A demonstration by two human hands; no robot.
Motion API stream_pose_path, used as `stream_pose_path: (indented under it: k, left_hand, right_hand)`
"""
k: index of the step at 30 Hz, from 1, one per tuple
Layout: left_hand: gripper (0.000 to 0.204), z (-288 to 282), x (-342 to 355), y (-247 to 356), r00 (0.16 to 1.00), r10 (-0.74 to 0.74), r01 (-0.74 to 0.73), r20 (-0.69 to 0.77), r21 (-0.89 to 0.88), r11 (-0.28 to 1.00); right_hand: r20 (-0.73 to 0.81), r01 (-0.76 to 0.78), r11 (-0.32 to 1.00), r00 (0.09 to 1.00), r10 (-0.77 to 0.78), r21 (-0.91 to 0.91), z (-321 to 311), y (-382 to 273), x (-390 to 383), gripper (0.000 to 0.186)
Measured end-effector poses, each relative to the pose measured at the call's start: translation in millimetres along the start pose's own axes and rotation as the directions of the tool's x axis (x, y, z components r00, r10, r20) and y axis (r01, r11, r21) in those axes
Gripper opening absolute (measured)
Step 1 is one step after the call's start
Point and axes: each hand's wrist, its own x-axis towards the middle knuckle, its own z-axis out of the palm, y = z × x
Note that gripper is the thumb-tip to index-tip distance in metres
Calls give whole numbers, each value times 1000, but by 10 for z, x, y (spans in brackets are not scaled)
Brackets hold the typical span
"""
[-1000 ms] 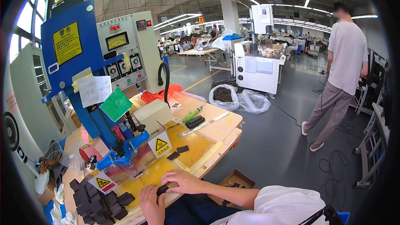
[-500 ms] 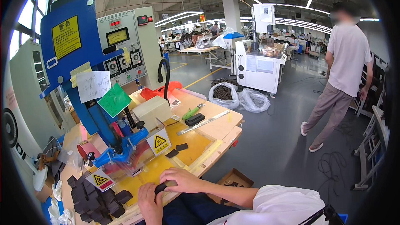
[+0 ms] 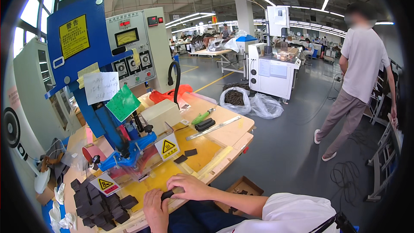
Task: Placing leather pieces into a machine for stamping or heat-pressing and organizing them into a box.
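Observation:
At the near edge of the work table (image 3: 233,133) my left hand (image 3: 154,207) and my right hand (image 3: 189,187) are closed on one small dark piece (image 3: 167,194), which shows between their fingers. Its exact kind is hard to make out. Left of my hands lies a heap of small black rectangular pieces (image 3: 97,207). Beyond them, two flat black pieces (image 3: 186,155) rest on the yellow table surface. The blue press machine (image 3: 129,157) stands just past my hands, its lower part behind a clear guard with warning signs.
A metal ruler (image 3: 213,128), a green-handled tool (image 3: 202,116) and a black block (image 3: 205,124) lie farther back. Below the table edge is an open cardboard box (image 3: 241,187) with dark pieces. A person (image 3: 360,64) stands at the right; cables (image 3: 345,172) lie on the floor.
The whole view has shifted slightly. My hands keep nearly the same pose on the dark piece. The person at the right has lowered one arm toward the rack.

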Motion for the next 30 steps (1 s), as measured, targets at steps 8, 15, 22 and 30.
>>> stream_pose_path:
  k: [8, 15, 22, 30]
  left_hand:
    - [34, 22, 23, -17, 1000, -3, 3, 5, 5, 1000]
    - [34, 34, -12, 18, 1000, 9, -9, 1, 15, 1000]
    - [32, 17, -14, -5, 993, -48, 47, -110, -11, 999]
    - [32, 38, 52, -67, 990, 0, 0, -140, -2, 1000]
  right_hand:
    - [-3, -14, 1000, 1000, 14, 9, 0, 20, 7, 32]
    - [8, -24, 1000, 1000, 24, -2, -30, -21, -49, 32]
    - [34, -172, 886, 984, 174, 430, 31, 93, 39, 38]
    - [386, -554, 616, 832, 398, 560, -71, 243, 796, 39]
